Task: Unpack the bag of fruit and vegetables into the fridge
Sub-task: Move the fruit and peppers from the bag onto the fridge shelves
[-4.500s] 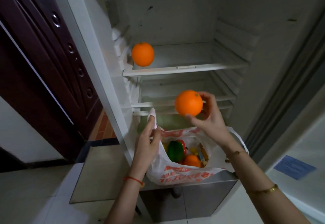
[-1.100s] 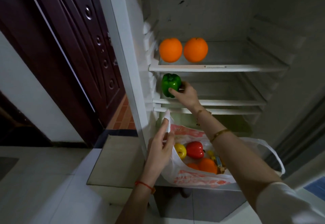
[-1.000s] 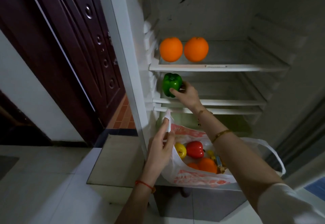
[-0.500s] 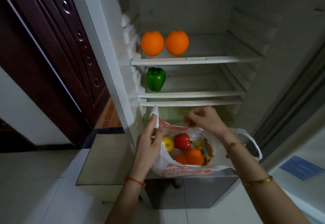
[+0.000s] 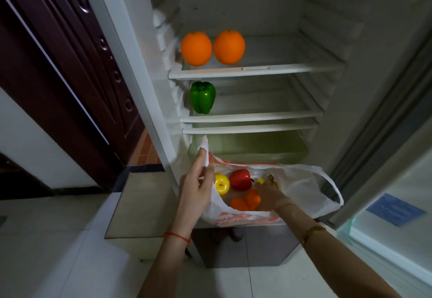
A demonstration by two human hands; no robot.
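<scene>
White plastic bag (image 5: 301, 187) sits at the fridge's foot, mouth upward. Left hand (image 5: 195, 189) pinches its near handle open; right hand (image 5: 268, 194) reaches inside, touching the orange pepper (image 5: 245, 201), grasp unclear; glossy red pepper (image 5: 239, 179) lies just beyond.

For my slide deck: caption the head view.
Left hand holds the bag open while right hand reaches inside; oranges and green pepper shelved.

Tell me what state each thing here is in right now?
Fridge: open.
Oranges: side by side on the top shelf.
Green pepper: upright on the second shelf.
Bag: open, still holding produce.
Left hand: pinching the bag's handle.
Right hand: inside the bag, grip unclear.
</scene>
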